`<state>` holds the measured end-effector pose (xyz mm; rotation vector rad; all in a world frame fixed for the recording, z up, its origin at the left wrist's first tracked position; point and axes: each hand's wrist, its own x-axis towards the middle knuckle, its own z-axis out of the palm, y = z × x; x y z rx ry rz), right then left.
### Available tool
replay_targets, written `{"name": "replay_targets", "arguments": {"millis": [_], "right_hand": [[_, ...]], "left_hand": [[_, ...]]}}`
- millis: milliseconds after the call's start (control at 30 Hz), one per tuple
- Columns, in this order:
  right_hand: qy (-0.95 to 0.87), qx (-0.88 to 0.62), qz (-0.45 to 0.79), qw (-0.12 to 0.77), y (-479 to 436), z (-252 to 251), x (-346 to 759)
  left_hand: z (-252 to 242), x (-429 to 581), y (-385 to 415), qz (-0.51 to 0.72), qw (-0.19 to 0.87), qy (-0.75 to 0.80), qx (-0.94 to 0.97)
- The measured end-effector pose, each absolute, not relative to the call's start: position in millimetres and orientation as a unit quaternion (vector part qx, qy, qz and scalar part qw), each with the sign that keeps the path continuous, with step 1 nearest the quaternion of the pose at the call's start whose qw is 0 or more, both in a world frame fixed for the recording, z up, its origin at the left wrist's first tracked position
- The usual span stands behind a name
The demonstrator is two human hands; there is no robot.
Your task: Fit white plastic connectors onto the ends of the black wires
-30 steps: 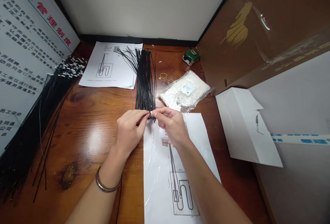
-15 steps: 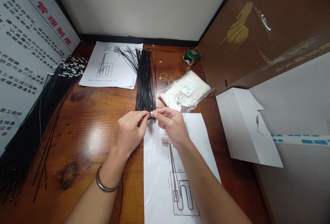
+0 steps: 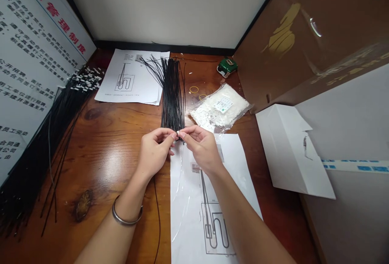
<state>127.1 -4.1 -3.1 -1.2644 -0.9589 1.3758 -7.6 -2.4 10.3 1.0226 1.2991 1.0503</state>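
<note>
My left hand (image 3: 156,150) and my right hand (image 3: 202,148) meet fingertip to fingertip at the near end of a bundle of black wires (image 3: 173,93). A thin black wire (image 3: 158,211) trails down from my left hand, its end pinched between thumb and forefinger. My right thumb and forefinger pinch a tiny white connector (image 3: 178,134) against it. Fingers hide most of the join. Under my right hand and forearm lies a printed drawing sheet (image 3: 188,223) in a clear sleeve.
A plastic bag of small white parts (image 3: 227,106) lies right of the bundle, near yellow rubber bands (image 3: 193,89) and a green tape measure (image 3: 227,67). More drawing sheets (image 3: 139,93) lie behind left. White-tipped black wires (image 3: 39,166) line the left side. A folded white card (image 3: 291,154) stands right.
My left hand has turned and its fingers have loosened from a tighter curl, still pinching at the connector. The trailing wire has swung right. My right hand has barely moved.
</note>
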Motion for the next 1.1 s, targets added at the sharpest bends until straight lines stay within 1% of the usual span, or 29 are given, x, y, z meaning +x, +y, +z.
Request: {"name": "replay_targets", "arguments": {"millis": [200,467,1100], "right_hand": [[-0.393,-0.529,0.564,0.498,-4.3,-4.1,126.8],[-0.404,-0.528,0.552,0.503,-4.2,-8.3,125.7],[-0.397,-0.528,0.566,0.494,-3.0,-7.1,125.6]], "left_hand": [[7.6,-7.3,-2.6,0.452,0.560,0.548,0.428],[7.7,-6.3,-3.1,0.453,0.538,0.557,0.442],[2.4,-7.3,-3.9,0.446,0.514,0.559,0.474]]}}
